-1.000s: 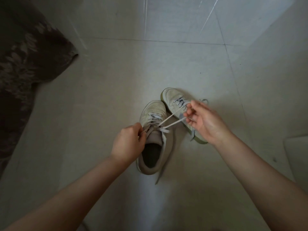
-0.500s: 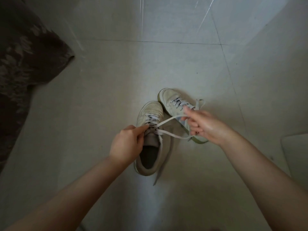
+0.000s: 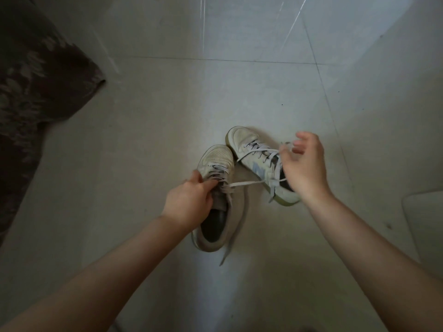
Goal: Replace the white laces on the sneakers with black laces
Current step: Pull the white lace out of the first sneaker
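On a pale tiled floor (image 3: 148, 164), two white sneakers sit toe to toe, a dark patterned rug (image 3: 31, 92) well to their left. The left hand (image 3: 189, 200) pinches the near sneaker's (image 3: 215, 188) laced throat; the right hand (image 3: 304, 168), fingers curled, draws its white lace (image 3: 249, 183) taut across the far sneaker (image 3: 254, 159), hiding its heel.

Bare pale tiled floor (image 3: 148, 144) lies open at twelve o'clock; a dark patterned rug (image 3: 36, 92) blocks ten o'clock.

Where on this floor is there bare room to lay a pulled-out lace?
Bare tile lies between the dark patterned fabric and the left sneaker, and beyond both toes up to the grout line. It is crowded around the right sneaker, where the right hand and white lace cross.
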Demonstrator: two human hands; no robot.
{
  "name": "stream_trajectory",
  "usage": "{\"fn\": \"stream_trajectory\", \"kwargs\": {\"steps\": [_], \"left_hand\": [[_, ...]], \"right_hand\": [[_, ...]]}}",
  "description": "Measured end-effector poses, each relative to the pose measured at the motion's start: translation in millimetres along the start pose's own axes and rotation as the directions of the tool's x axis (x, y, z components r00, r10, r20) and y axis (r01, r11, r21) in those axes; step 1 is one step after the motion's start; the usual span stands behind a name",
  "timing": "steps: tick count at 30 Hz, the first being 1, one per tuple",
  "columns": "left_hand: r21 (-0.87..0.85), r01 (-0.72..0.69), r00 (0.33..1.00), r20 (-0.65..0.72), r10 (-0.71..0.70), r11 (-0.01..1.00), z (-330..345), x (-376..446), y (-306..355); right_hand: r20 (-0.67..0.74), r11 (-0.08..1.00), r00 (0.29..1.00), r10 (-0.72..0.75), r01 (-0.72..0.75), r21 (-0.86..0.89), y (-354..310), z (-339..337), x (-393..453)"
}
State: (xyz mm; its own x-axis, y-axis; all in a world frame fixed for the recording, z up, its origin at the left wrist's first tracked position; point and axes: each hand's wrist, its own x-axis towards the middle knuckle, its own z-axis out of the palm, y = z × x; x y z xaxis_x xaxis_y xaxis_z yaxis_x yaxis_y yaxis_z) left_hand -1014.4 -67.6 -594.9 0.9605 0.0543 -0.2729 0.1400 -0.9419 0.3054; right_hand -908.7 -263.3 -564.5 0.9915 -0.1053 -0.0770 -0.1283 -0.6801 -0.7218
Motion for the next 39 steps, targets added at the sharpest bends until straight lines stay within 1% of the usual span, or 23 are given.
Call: {"fn": "stream_trajectory", "kwargs": {"steps": [1, 3, 6, 9, 11, 14, 16, 17, 18, 19, 20, 21, 22, 23, 24, 27, 29, 30, 31, 32, 35, 37, 39], "left_hand": [[0.085, -0.029, 1.000, -0.002, 0.029, 0.996, -0.7, 2.6, 2.0], [0.232, -0.067, 0.998, 0.014, 0.065, 0.970, -2.1, 7.8, 6.1], [0.335, -0.098, 0.994, 0.071, 0.079, 0.937, -0.8, 13.1, 10.9], [0.338, -0.108, 0.994, 0.055, 0.095, 0.935, 0.7, 17.4, 13.1], [0.268, -0.157, 0.982, -0.058, 0.179, 0.951, 3.1, 18.6, 7.8], [0.124, -0.274, 0.915, -0.272, 0.298, 0.954, 11.0, 15.3, -6.9], [0.020, -0.235, 0.910, -0.348, 0.228, 0.972, 25.2, 9.7, -15.2], [-0.138, -0.149, 0.925, -0.369, 0.089, 0.979, 28.2, 6.9, -14.7], [-0.361, -0.029, 0.934, -0.342, -0.104, 0.932, 31.9, 6.3, -14.0], [-0.615, 0.083, 0.921, -0.254, -0.296, 0.784, 32.2, 7.3, -12.1], [-0.789, 0.171, 0.904, -0.113, -0.412, 0.590, 31.3, 9.0, -10.4], [-0.867, 0.220, 0.900, 0.004, -0.435, 0.448, 30.5, 10.9, -8.8], [-0.895, 0.238, 0.914, 0.074, -0.400, 0.378, 28.4, 12.5, -8.4], [-0.900, 0.224, 0.941, 0.100, -0.325, 0.373, 23.9, 13.6, -9.2], [-0.886, 0.192, 0.968, 0.099, -0.232, 0.422, 16.8, 13.2, -10.4], [-0.727, 0.096, 0.992, 0.124, -0.007, 0.679, 4.3, 15.1, -22.1], [-0.601, 0.046, 0.998, 0.069, -0.006, 0.798, 3.9, 18.3, -27.7], [-0.595, 0.047, 0.999, 0.006, -0.054, 0.803, 4.2, 19.1, -27.7], [-0.639, 0.077, 0.990, -0.039, -0.133, 0.765, 3.6, 18.8, -27.1], [-0.731, 0.136, 0.972, -0.032, -0.232, 0.669, 1.8, 18.1, -25.9], [-0.925, 0.313, 0.901, 0.218, -0.375, 0.217, -7.7, 18.2, -22.7], [-0.912, 0.392, 0.869, 0.323, -0.376, 0.121, -11.9, 20.1, -24.5], [-0.904, 0.412, 0.861, 0.346, -0.372, 0.112, -11.7, 23.1, -26.0]], "right_hand": [[0.015, 0.988, 0.988, -0.154, 0.154, -0.027, -0.6, 4.6, -7.3], [0.193, 0.912, 0.897, -0.397, 0.409, -0.027, -5.5, 18.0, -24.9], [0.487, 0.777, 0.739, -0.466, 0.605, -0.175, -6.9, 43.4, -53.8], [0.586, 0.725, 0.725, -0.361, 0.613, -0.312, -1.3, 61.6, -64.1], [0.564, 0.717, 0.744, -0.357, 0.605, -0.345, 1.2, 65.7, -64.1], [0.514, 0.731, 0.769, -0.380, 0.590, -0.342, 4.1, 67.6, -63.5], [0.496, 0.779, 0.790, -0.361, 0.548, -0.304, 4.4, 66.6, -63.7], [0.491, 0.800, 0.795, -0.357, 0.531, -0.279, 4.0, 66.4, -63.7], [0.490, 0.817, 0.794, -0.359, 0.521, -0.245, 3.8, 67.1, -63.6], [0.495, 0.835, 0.791, -0.360, 0.510, -0.206, 2.9, 68.2, -63.6], [0.503, 0.850, 0.787, -0.358, 0.497, -0.174, 2.1, 69.9, -63.8], [0.513, 0.861, 0.786, -0.343, 0.481, -0.162, 1.1, 71.1, -64.2], [0.525, 0.869, 0.788, -0.322, 0.466, -0.167, 0.2, 71.8, -64.8], [0.535, 0.874, 0.790, -0.299, 0.452, -0.180, -0.9, 71.7, -65.0], [0.542, 0.877, 0.793, -0.279, 0.440, -0.192, -0.9, 71.3, -64.7], [0.540, 0.875, 0.798, -0.268, 0.437, -0.211, -0.6, 69.9, -64.4], [0.547, 0.869, 0.792, -0.271, 0.445, -0.214, -1.3, 70.8, -65.6], [0.551, 0.866, 0.790, -0.268, 0.448, -0.222, -1.2, 70.6, -66.2], [0.554, 0.863, 0.789, -0.264, 0.450, -0.229, -1.3, 70.4, -67.0], [0.556, 0.863, 0.789, -0.260, 0.448, -0.232, -1.1, 69.6, -67.5], [0.564, 0.870, 0.785, -0.255, 0.441, -0.220, 1.7, 66.1, -66.5], [0.571, 0.875, 0.783, -0.246, 0.433, -0.217, 3.5, 64.2, -66.4], [0.567, 0.874, 0.785, -0.250, 0.434, -0.216, 5.0, 63.4, -66.8]]}}
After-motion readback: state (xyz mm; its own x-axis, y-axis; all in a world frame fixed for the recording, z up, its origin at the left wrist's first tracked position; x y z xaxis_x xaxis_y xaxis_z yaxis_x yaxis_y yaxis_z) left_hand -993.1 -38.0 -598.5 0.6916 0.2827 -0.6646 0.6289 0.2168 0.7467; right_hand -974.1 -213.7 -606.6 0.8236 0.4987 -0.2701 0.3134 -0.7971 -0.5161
